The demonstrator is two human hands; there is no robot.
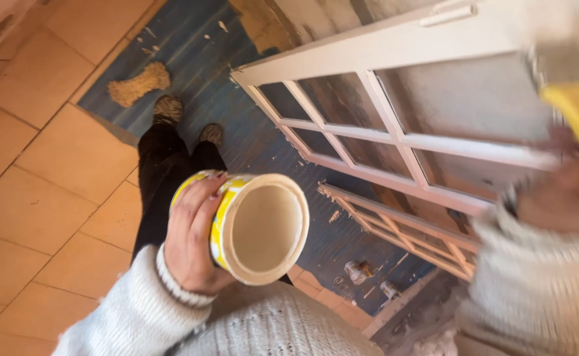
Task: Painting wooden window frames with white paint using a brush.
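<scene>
While the left hand [194, 240] wraps its fingers around a yellow and white tub [253, 227], the tub tilts toward the camera so that its wide round mouth faces up and shows a pale, creamy inside. It sits low and to the left of a white window frame [401, 112], which is the nearest large thing, held out in front of the person's body above black trouser legs and two worn shoes [169, 109].

Up and to the right of the tub, at the frame's right edge, the right hand [559, 198] is raised against the glass panes, closed around a yellow handle [576, 112] of what looks like a brush or scraper. My reading is that the work is at the stage of spreading paint or filler on the frame, with the tub serving as the supply; the next move would call for a steady wrist at the thin white bars, and for keeping the tub level enough not to spill.

Below the frame a second, unpainted wooden frame [401, 227] lies flat on a blue sheet [197, 66], with two small cans [358, 270] near it. A tan sponge [139, 84] lies on the sheet beyond the shoes.

Much is uncertain. Motion blur smears the right hand and its tool, so the tool's head cannot be made out. Both arms show only as pale knitted sleeves, and the frame's right side is cut off.
</scene>
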